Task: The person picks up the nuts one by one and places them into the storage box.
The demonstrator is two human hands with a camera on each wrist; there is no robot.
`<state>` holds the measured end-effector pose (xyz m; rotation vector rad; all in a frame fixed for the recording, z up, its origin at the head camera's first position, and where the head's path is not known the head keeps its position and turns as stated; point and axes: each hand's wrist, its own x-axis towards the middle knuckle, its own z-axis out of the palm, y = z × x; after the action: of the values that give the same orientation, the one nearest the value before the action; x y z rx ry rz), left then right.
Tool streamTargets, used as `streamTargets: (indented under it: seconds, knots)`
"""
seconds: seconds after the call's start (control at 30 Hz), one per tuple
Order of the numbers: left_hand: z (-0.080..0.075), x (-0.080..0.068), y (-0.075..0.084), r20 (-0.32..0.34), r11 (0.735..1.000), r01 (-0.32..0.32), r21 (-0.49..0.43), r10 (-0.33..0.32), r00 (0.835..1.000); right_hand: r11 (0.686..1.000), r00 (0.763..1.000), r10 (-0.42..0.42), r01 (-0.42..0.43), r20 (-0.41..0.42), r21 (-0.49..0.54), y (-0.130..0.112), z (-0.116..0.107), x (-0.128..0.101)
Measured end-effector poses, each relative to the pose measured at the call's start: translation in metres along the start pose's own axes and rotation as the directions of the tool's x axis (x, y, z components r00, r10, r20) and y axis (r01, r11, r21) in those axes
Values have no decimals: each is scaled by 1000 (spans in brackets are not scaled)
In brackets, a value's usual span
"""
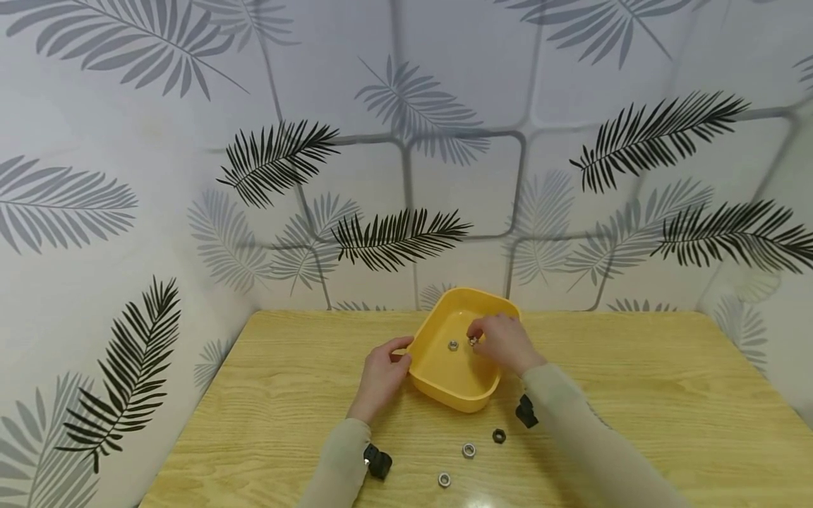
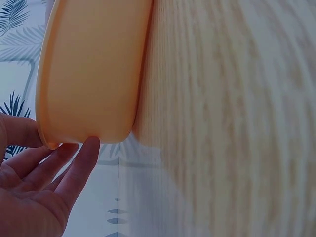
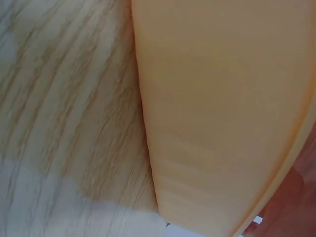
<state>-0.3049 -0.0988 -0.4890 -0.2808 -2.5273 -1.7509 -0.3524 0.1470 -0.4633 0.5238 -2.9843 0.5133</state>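
A yellow plastic tray (image 1: 444,391) rests on the wooden table, turned at an angle. My left hand (image 1: 383,374) grips its left edge; in the left wrist view the thumb is at the rim and the fingertips (image 2: 91,148) press the outer wall. Inside the tray, my right hand (image 1: 504,342) pinches a small silvery nut (image 1: 473,341) between thumb and fingers. Beside it, another silver nut (image 1: 453,345) lies on the tray floor. The right wrist view is mostly filled by the tray's outer wall (image 3: 217,108), which hides most of that hand.
In front of the tray, two silver nuts (image 1: 468,450) and one dark nut (image 1: 499,436) lie on the table (image 1: 267,402). A wall with a leaf pattern (image 1: 457,183) stands behind the table's far edge. Each wrist wears a small black camera (image 1: 379,463).
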Motion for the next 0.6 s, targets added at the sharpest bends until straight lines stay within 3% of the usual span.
streamTargets:
  seconds: [0.4, 0.6]
  knots:
    - [1, 0, -1, 1, 1000, 1, 2, -1, 1000, 999, 998, 37, -36, 48, -25, -3, 7, 1]
    - [1, 0, -1, -3, 1000, 10, 9, -10, 1000, 999, 1000, 11, -10, 24, -34, -3, 5, -3]
